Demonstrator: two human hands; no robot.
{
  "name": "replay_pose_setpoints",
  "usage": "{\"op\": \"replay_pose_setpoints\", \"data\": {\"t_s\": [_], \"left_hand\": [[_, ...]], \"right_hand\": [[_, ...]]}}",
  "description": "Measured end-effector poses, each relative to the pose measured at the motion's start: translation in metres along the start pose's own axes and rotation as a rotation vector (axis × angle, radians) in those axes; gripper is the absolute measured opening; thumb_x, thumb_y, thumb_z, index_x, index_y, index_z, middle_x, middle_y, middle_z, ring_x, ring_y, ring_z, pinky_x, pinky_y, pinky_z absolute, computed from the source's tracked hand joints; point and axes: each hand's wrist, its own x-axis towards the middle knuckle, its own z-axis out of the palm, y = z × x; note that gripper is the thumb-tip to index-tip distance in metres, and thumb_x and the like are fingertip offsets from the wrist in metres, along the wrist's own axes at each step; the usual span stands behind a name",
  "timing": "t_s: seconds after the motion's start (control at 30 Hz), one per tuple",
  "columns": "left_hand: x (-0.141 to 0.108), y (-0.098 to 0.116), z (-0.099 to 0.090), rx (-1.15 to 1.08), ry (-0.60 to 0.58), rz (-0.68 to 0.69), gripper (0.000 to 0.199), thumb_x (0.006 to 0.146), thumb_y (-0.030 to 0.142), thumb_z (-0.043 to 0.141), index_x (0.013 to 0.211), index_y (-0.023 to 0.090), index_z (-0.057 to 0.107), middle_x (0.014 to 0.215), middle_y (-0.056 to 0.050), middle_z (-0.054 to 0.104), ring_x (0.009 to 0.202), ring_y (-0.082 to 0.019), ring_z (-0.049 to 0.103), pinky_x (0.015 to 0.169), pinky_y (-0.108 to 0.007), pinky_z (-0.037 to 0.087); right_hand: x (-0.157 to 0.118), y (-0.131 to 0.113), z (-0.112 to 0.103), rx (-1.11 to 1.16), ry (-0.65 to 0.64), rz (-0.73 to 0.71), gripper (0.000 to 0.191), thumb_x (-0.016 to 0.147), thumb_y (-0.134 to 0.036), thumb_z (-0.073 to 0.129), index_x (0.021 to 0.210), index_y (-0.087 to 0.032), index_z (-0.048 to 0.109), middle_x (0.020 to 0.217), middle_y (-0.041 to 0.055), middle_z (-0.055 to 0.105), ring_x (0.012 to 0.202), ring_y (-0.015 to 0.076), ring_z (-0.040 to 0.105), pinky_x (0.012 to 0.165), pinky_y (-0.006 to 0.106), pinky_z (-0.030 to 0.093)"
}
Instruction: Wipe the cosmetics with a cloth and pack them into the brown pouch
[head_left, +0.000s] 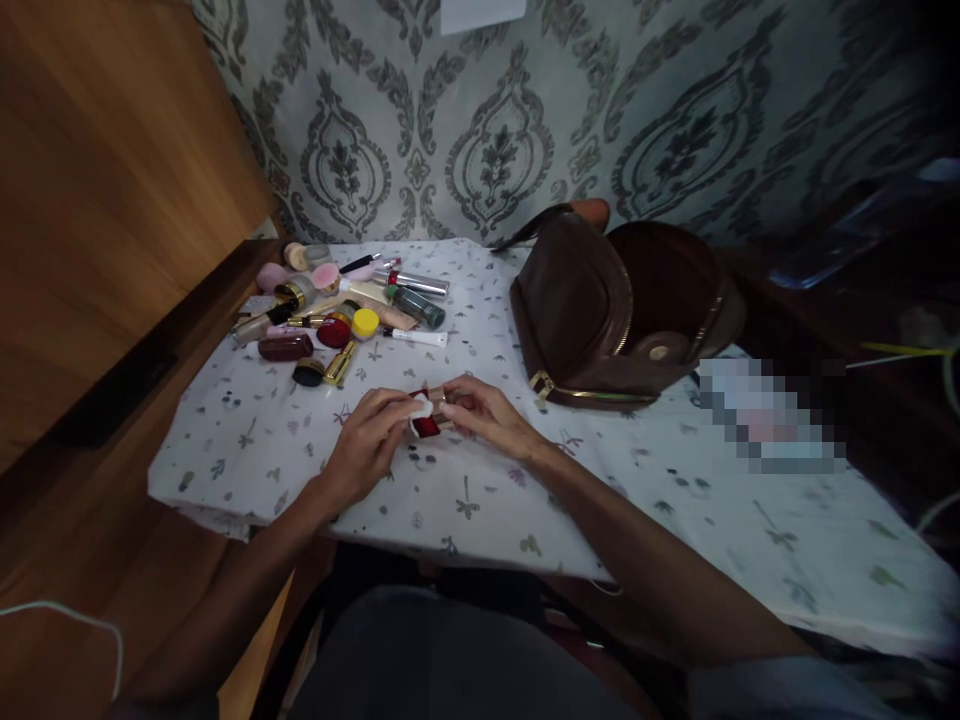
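Note:
Near the front middle of the table, my right hand point(484, 412) is closed around a small bottle point(427, 425) with a dark red body and a pinkish-beige end. My left hand point(371, 440) pinches a small white wad point(422, 408) against the bottle's red part. Both hands meet just above the patterned white cloth point(480, 510). Beyond my left hand lie a gold tube point(340, 363), a black round item point(308, 373) and a yellow-lidded jar point(365, 323). The bottle's far side is partly hidden by my fingers.
An open brown leather bag point(574, 310) stands at the back right. Several cosmetics, including a dark green bottle point(418, 306) and a maroon bottle point(285, 347), lie at the back left. A wooden panel point(127, 200) rises on the left; a pixelated patch covers something at the right.

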Motion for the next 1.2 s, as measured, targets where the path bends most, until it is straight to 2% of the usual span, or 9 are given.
{"op": "replay_pose_setpoints", "data": {"t_s": [0.13, 0.2, 0.47, 0.57, 0.7, 0.8, 0.93, 1.07, 1.2], "left_hand": [[0.005, -0.005, 0.000, -0.054, 0.008, -0.067, 0.028, 0.098, 0.019, 0.047, 0.118, 0.023, 0.065, 0.107, -0.007, 0.063, 0.102, -0.019, 0.061, 0.090, -0.035, 0.052], [0.005, -0.005, 0.000, -0.065, 0.004, -0.088, 0.027, 0.098, 0.019, 0.047, 0.117, 0.023, 0.066, 0.107, -0.007, 0.064, 0.103, -0.018, 0.061, 0.089, -0.034, 0.051], [-0.001, 0.000, 0.000, -0.039, 0.041, -0.077, 0.028, 0.097, 0.016, 0.047, 0.118, 0.021, 0.065, 0.107, -0.007, 0.063, 0.102, -0.018, 0.061, 0.089, -0.033, 0.051], [-0.002, 0.002, 0.002, -0.011, 0.061, -0.049, 0.029, 0.097, 0.015, 0.047, 0.119, 0.022, 0.064, 0.108, -0.008, 0.063, 0.103, -0.019, 0.060, 0.090, -0.035, 0.051], [-0.003, 0.002, 0.005, 0.039, 0.074, 0.005, 0.030, 0.097, 0.014, 0.046, 0.121, 0.021, 0.063, 0.108, -0.009, 0.063, 0.103, -0.020, 0.060, 0.088, -0.036, 0.051], [-0.004, 0.004, 0.007, 0.069, 0.069, 0.043, 0.033, 0.097, 0.012, 0.046, 0.124, 0.022, 0.061, 0.109, -0.008, 0.062, 0.104, -0.019, 0.059, 0.088, -0.036, 0.052], [-0.006, 0.007, 0.008, 0.070, 0.034, 0.069, 0.035, 0.095, 0.009, 0.048, 0.126, 0.022, 0.060, 0.111, -0.008, 0.062, 0.105, -0.019, 0.059, 0.088, -0.034, 0.052], [-0.004, 0.007, 0.007, 0.049, 0.021, 0.068, 0.035, 0.095, 0.010, 0.049, 0.125, 0.023, 0.060, 0.111, -0.008, 0.062, 0.104, -0.018, 0.059, 0.087, -0.034, 0.052], [0.002, 0.000, 0.005, 0.006, 0.017, 0.025, 0.032, 0.096, 0.012, 0.048, 0.122, 0.023, 0.063, 0.108, -0.007, 0.062, 0.103, -0.018, 0.059, 0.089, -0.033, 0.051]], "right_hand": [[-0.001, 0.003, -0.002, 0.088, -0.050, -0.047, 0.064, 0.078, -0.047, 0.074, 0.135, -0.028, 0.050, 0.115, 0.0055, 0.058, 0.074, 0.0109, 0.056, 0.062, 0.025, 0.049], [-0.001, 0.002, -0.001, 0.106, -0.072, -0.046, 0.062, 0.078, -0.045, 0.074, 0.133, -0.029, 0.050, 0.118, 0.0055, 0.057, 0.077, 0.0117, 0.057, 0.064, 0.026, 0.050], [-0.001, 0.001, 0.002, 0.037, -0.015, -0.039, 0.052, 0.081, -0.051, 0.069, 0.124, -0.025, 0.055, 0.095, 0.0028, 0.065, 0.063, 0.0114, 0.055, 0.052, 0.023, 0.043], [-0.001, 0.000, 0.001, -0.007, 0.004, -0.027, 0.050, 0.084, -0.055, 0.064, 0.122, -0.024, 0.057, 0.082, 0.0008, 0.065, 0.059, 0.0121, 0.056, 0.051, 0.024, 0.044], [-0.002, -0.005, 0.000, -0.099, 0.028, -0.044, 0.044, 0.088, -0.059, 0.056, 0.107, -0.020, 0.060, 0.068, -0.0013, 0.061, 0.053, 0.0121, 0.056, 0.053, 0.026, 0.045], [-0.003, -0.009, 0.001, -0.148, 0.057, -0.017, 0.042, 0.089, -0.060, 0.054, 0.100, -0.019, 0.059, 0.065, -0.0013, 0.062, 0.051, 0.0125, 0.056, 0.053, 0.026, 0.046], [-0.001, -0.008, 0.003, -0.130, 0.094, 0.015, 0.043, 0.088, -0.061, 0.053, 0.093, -0.018, 0.057, 0.076, 0.0015, 0.065, 0.053, 0.0120, 0.057, 0.051, 0.025, 0.047], [-0.001, -0.005, 0.001, -0.080, 0.057, -0.017, 0.045, 0.090, -0.059, 0.052, 0.113, -0.020, 0.057, 0.091, 0.0031, 0.065, 0.055, 0.0103, 0.057, 0.049, 0.023, 0.046], [-0.004, -0.006, -0.001, -0.035, -0.009, -0.079, 0.050, 0.089, -0.049, 0.060, 0.132, -0.025, 0.050, 0.111, 0.0060, 0.062, 0.069, 0.0109, 0.059, 0.054, 0.022, 0.047]]}}
